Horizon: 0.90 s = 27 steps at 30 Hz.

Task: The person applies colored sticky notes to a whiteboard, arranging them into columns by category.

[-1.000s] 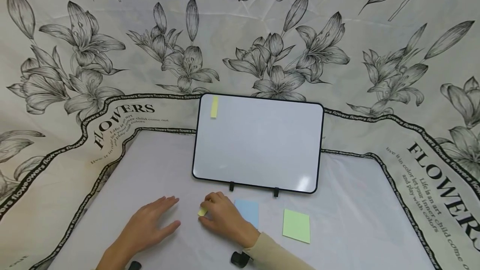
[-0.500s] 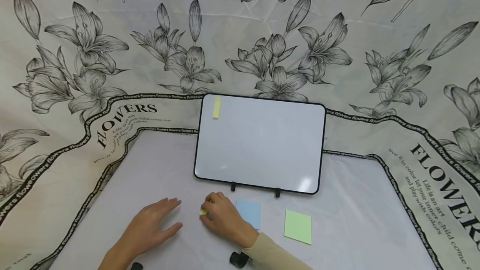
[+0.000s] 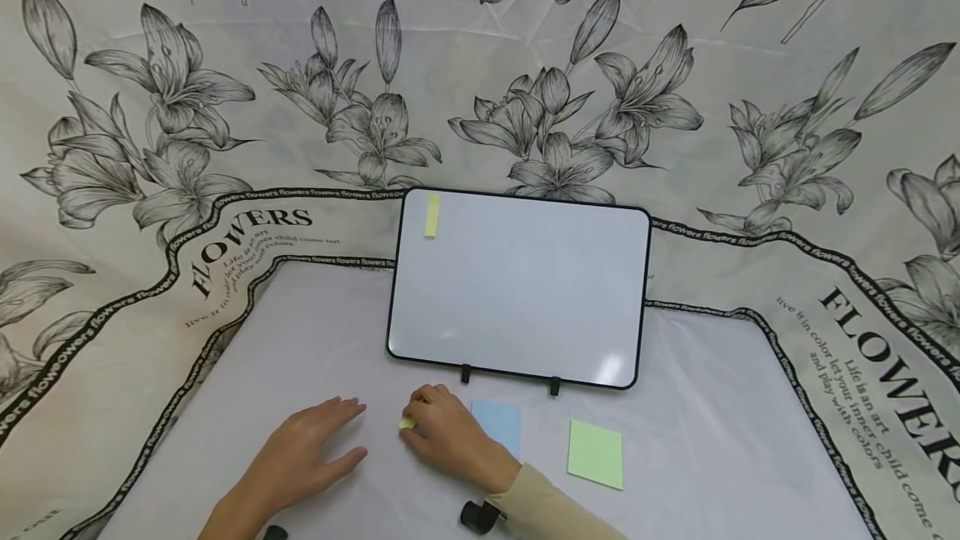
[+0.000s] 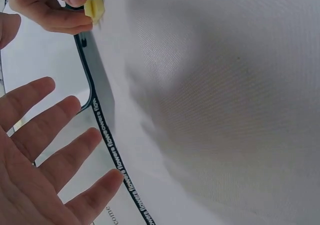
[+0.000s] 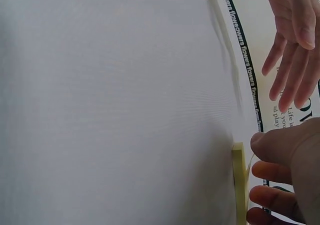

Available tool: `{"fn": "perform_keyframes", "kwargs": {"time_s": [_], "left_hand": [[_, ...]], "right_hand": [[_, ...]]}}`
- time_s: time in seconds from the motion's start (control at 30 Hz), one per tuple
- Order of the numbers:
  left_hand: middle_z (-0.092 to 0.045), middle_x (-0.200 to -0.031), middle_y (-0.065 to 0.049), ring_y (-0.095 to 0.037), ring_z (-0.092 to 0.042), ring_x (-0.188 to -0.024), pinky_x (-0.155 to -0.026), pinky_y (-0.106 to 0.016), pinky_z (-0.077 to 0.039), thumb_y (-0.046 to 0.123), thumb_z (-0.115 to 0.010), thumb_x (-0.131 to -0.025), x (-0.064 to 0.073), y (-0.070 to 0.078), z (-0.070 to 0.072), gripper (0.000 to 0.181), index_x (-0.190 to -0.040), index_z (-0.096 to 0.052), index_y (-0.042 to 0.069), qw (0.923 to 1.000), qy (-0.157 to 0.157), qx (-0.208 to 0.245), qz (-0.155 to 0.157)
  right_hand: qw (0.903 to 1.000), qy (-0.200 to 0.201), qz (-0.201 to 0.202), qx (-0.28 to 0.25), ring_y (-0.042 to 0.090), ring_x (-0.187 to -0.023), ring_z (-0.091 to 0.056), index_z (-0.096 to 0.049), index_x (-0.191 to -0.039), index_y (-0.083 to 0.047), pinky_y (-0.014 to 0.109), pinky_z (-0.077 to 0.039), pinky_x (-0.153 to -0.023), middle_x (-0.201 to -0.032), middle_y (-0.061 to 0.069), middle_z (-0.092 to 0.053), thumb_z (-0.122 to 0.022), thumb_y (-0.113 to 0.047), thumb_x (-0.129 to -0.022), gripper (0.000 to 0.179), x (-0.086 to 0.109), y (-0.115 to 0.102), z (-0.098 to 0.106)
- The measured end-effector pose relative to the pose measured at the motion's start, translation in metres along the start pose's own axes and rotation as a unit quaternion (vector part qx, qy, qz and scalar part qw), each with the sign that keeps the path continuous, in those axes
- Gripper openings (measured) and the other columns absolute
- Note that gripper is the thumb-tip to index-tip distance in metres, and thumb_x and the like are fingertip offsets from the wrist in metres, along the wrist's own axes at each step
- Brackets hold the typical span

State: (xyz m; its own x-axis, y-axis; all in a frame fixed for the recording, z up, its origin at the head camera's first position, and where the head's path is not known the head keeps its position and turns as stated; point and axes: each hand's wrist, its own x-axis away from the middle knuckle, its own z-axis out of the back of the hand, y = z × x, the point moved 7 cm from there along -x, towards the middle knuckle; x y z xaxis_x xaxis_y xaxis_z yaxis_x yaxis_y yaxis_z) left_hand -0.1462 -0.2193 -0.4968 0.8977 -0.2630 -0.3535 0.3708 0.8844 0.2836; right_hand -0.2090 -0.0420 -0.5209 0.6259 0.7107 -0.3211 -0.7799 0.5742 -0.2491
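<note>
My right hand (image 3: pixel 450 440) is low over the white table, its fingers curled at a small pad of yellow sticky notes (image 5: pixel 240 185). Thumb and fingertips pinch it by one side, where a thin sheet edge stands slightly away from the pad in the right wrist view. Most of the pad is hidden by the hand in the head view. To the left, my left hand (image 3: pixel 300 448) hovers with fingers spread and thumb apart, holding nothing. Behind both hands stands a whiteboard (image 3: pixel 517 290) with one yellow sticky strip (image 3: pixel 432 215) at its upper left.
A blue sticky-note pad (image 3: pixel 501 422) lies partly behind my right wrist. Farther right is a green sticky-note pad (image 3: pixel 596 454). Two black feet (image 3: pixel 466 373) support the whiteboard's lower edge. A flower-printed cloth (image 3: pixel 330 232) borders the table at the back and sides.
Slightly less of the yellow pad shows beyond my right fingertips than a second ago. Both hands have otherwise stayed nearly in place, while the head view shifted a little.
</note>
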Motion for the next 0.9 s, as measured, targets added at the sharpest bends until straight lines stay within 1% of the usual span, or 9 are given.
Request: {"fn": "perform_keyframes", "kwargs": {"time_s": [0.13, 0.27, 0.37, 0.47, 0.57, 0.7, 0.8, 0.9], "left_hand": [[-0.073, -0.128, 0.001, -0.026, -0.07, -0.119, -0.095, -0.048, -0.057, 0.041, -0.085, -0.082, 0.0, 0.001, -0.001, 0.049, -0.125, -0.074, 0.019, 1.0, 0.003, 0.002, -0.007], [-0.074, -0.127, 0.001, -0.025, -0.07, -0.119, -0.095, -0.047, -0.058, 0.04, -0.085, -0.082, -0.001, 0.004, -0.003, 0.048, -0.124, -0.075, 0.019, 0.9998, 0.005, 0.003, -0.019], [-0.074, -0.126, 0.001, -0.025, -0.07, -0.119, -0.094, -0.046, -0.058, 0.041, -0.084, -0.083, -0.002, 0.007, -0.005, 0.048, -0.124, -0.075, 0.019, 0.9997, 0.002, 0.001, -0.024], [-0.074, -0.126, 0.002, -0.025, -0.07, -0.119, -0.095, -0.046, -0.057, 0.041, -0.084, -0.083, -0.003, 0.008, -0.007, 0.048, -0.124, -0.075, 0.019, 0.9997, -0.005, 0.003, -0.023], [-0.074, -0.126, 0.003, -0.025, -0.069, -0.12, -0.096, -0.047, -0.057, 0.043, -0.083, -0.084, -0.005, 0.01, -0.01, 0.048, -0.125, -0.074, 0.019, 0.9996, -0.014, 0.008, -0.023], [-0.074, -0.126, 0.004, -0.025, -0.069, -0.121, -0.096, -0.047, -0.057, 0.044, -0.082, -0.085, -0.008, 0.013, -0.013, 0.048, -0.126, -0.074, 0.02, 0.9993, -0.024, 0.012, -0.027], [-0.074, -0.125, 0.004, -0.025, -0.069, -0.121, -0.096, -0.047, -0.057, 0.044, -0.082, -0.085, -0.009, 0.015, -0.012, 0.048, -0.126, -0.074, 0.02, 0.9991, -0.022, 0.013, -0.034], [-0.075, -0.124, 0.003, -0.025, -0.069, -0.12, -0.095, -0.047, -0.058, 0.043, -0.083, -0.084, -0.01, 0.016, -0.011, 0.049, -0.126, -0.074, 0.02, 0.999, -0.017, 0.013, -0.041]], "right_hand": [[0.9999, 0.004, 0.011, -0.002, 0.015, -0.097, -0.064, -0.079, -0.099, -0.012, 0.026, -0.056, -0.084, -0.11, 0.001, -0.071, -0.076, -0.025, -0.094, 0.014, 0.0, -0.001, 0.003], [0.9999, 0.003, 0.013, -0.003, 0.015, -0.095, -0.066, -0.08, -0.097, -0.01, 0.024, -0.056, -0.086, -0.107, 0.002, -0.072, -0.073, -0.017, -0.095, 0.01, -0.001, 0.0, 0.006], [1.0, -0.002, 0.008, -0.003, 0.015, -0.094, -0.068, -0.079, -0.094, -0.009, 0.024, -0.056, -0.086, -0.103, 0.002, -0.074, -0.071, -0.012, -0.095, 0.008, -0.004, 0.002, 0.007], [0.9999, -0.01, -0.008, -0.01, 0.015, -0.093, -0.068, -0.077, -0.091, -0.008, 0.025, -0.056, -0.085, -0.099, 0.001, -0.075, -0.072, -0.009, -0.092, 0.006, -0.005, 0.006, 0.008], [0.9988, -0.02, -0.032, -0.03, 0.014, -0.092, -0.067, -0.076, -0.087, -0.009, 0.025, -0.056, -0.083, -0.095, 0.0, -0.075, -0.074, -0.01, -0.09, 0.004, -0.007, 0.012, 0.009], [0.9949, -0.036, -0.068, -0.065, 0.01, -0.09, -0.065, -0.075, -0.085, -0.012, 0.024, -0.055, -0.08, -0.092, -0.002, -0.074, -0.077, -0.016, -0.091, 0.008, -0.008, 0.019, 0.01], [0.9905, -0.043, -0.087, -0.098, 0.006, -0.085, -0.063, -0.075, -0.086, -0.013, 0.021, -0.053, -0.077, -0.09, -0.004, -0.073, -0.077, -0.021, -0.093, 0.011, -0.009, 0.023, 0.011], [0.9862, -0.035, -0.092, -0.133, 0.002, -0.08, -0.06, -0.075, -0.087, -0.012, 0.017, -0.051, -0.072, -0.089, -0.004, -0.073, -0.075, -0.021, -0.095, 0.012, -0.01, 0.027, 0.014]]}}
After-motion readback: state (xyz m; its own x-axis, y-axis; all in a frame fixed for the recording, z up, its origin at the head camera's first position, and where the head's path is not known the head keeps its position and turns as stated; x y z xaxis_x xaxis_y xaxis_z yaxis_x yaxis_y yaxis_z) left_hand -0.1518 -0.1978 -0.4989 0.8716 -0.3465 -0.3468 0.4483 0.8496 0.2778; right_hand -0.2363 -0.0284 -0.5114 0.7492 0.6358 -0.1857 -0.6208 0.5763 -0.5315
